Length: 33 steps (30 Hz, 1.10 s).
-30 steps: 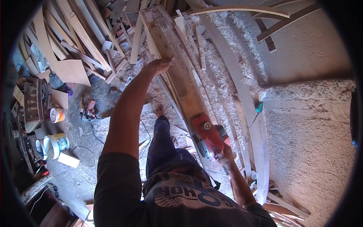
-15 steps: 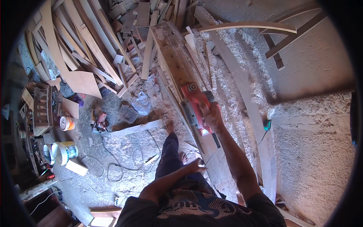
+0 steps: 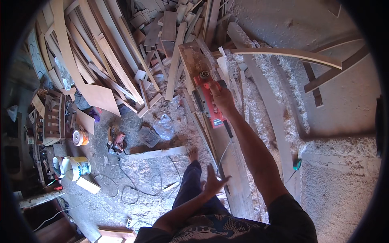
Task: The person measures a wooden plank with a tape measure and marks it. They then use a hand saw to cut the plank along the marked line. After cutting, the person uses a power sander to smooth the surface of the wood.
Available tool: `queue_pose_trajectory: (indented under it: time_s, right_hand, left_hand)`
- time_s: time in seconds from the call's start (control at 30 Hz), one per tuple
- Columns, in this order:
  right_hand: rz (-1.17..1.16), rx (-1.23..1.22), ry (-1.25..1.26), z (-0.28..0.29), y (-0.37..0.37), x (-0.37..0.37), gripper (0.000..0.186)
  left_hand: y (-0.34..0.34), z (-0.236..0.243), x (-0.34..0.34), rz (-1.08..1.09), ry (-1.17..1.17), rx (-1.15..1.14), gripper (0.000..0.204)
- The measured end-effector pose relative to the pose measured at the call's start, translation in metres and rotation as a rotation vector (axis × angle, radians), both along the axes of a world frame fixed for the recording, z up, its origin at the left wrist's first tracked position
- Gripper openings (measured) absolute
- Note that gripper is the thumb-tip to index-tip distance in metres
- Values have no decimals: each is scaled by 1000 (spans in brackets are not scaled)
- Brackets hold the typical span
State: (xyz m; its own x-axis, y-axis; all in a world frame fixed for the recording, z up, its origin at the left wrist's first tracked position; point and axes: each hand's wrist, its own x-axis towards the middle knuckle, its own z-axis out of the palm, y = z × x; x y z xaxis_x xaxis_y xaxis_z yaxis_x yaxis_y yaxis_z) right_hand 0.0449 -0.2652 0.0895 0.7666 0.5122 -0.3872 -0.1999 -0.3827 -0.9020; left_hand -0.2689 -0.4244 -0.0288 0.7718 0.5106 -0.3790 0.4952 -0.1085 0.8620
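Observation:
My right hand (image 3: 221,97) grips the handle of a red electric planer (image 3: 211,116), which rests near the far part of a long, dusty wooden plank (image 3: 233,178). A cord runs from the back of the planer down along the plank. My left hand (image 3: 213,181) has its fingers spread beside the near left edge of the plank, holding nothing. A small green object (image 3: 297,165) with a line trailing from it sits on a curved board (image 3: 279,129) to the right.
Stacked curved boards (image 3: 87,48) and offcuts (image 3: 162,34) fill the upper left. Buckets (image 3: 79,169), a second power tool (image 3: 118,142), loose cables and a plastic bag (image 3: 163,126) lie on the floor. Curved wooden pieces (image 3: 285,52) rest at upper right; shavings cover the surrounding ground.
My right hand has pushed the planer away from me along the plank. My left hand has come back from the far part of the plank toward my body, its fingers now spread.

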Motion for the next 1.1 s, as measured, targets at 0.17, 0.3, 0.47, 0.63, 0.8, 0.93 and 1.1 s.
queue_pose_trajectory:
  time_s: [0.17, 0.3, 0.47, 0.63, 0.8, 0.93, 1.1]
  right_hand:
    - [43, 99, 54, 15, 92, 57, 59]
    - [59, 192, -39, 0, 110, 92, 60]
    - [82, 94, 99, 6, 58, 28, 52]
    - [43, 19, 77, 4, 4, -21, 53]
    - [26, 35, 38, 6, 55, 12, 56]
    - [59, 106, 33, 9, 107, 66, 54]
    - [78, 92, 24, 10, 90, 36, 59]
  left_hand:
    - [-10, -41, 17, -38, -113, -452, 119]
    - [1, -4, 28, -51, -100, -603, 107]
    - [-10, -30, 17, 11, -190, -602, 111]
    - [0, -25, 14, -36, -135, -627, 122]
    - [0, -16, 13, -73, -119, -560, 127]
    - [2, -8, 18, -92, -143, -556, 126]
    - [-2, -28, 18, -23, -252, -564, 120]
